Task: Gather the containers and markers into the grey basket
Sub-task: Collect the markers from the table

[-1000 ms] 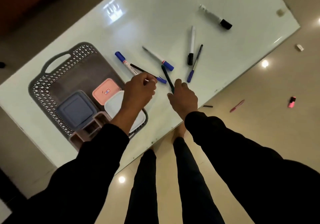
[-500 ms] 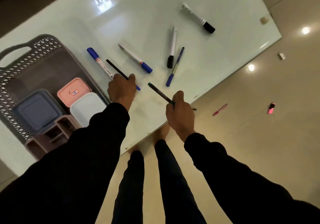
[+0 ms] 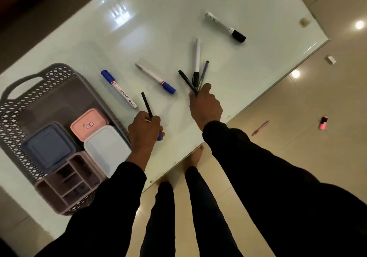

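The grey basket [image 3: 59,72] sits at the table's left, holding a pink container [image 3: 87,123], a blue-grey one [image 3: 49,145], a white one [image 3: 107,149] and a brown divided organiser [image 3: 67,183]. My left hand [image 3: 145,131] is shut on a thin black pen with a blue cap [image 3: 147,106], just right of the basket. My right hand [image 3: 205,106] grips a dark green-tipped pen [image 3: 186,81] and touches a blue pen [image 3: 204,74] beside a white black-capped marker [image 3: 197,58]. Two blue-capped markers [image 3: 119,90] [image 3: 155,77] lie between basket and right hand. A thick black-capped marker [image 3: 225,27] lies farther off.
The glass table's edge [image 3: 278,78] runs diagonally to my right. On the floor beyond lie a pink pen [image 3: 260,128], a pink highlighter [image 3: 323,122] and a small white piece [image 3: 331,59]. My legs and bare feet show under the glass.
My right hand lifted the dark pen and moved up to the blue pen and white marker. My left hand picked up the thin black pen and drew back toward the table edge.
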